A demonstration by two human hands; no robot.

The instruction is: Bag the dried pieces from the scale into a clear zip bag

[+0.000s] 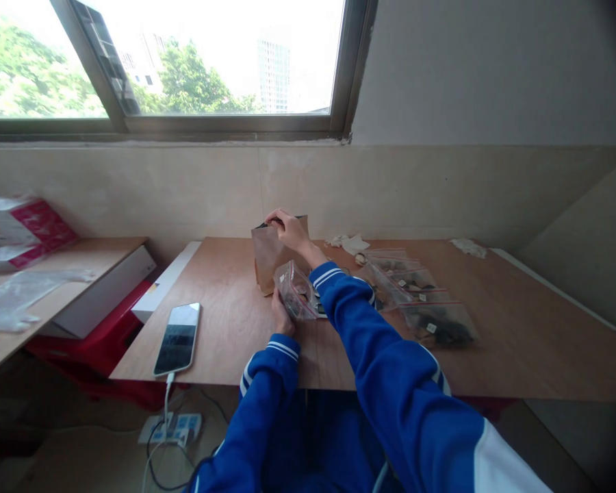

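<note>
A brown paper bag (273, 253) stands upright on the table, its mouth open at the top. My right hand (286, 229) is over that mouth with the fingers curled together and pointing into it; whatever they hold, if anything, is hidden. Lower down, my left hand (282, 316) grips a clear zip bag (296, 293) with small items inside, tilted in front of the paper bag. Behind my right forearm, partly covered, is a pale-rimmed object whose kind I cannot tell.
Several clear zip bags (439, 325) with dark and brown contents lie to the right. Crumpled white scraps (354, 244) sit near the wall. At the left, a phone (177, 339) is plugged into a cable. A pink and white package (31, 229) rests on the neighbouring table.
</note>
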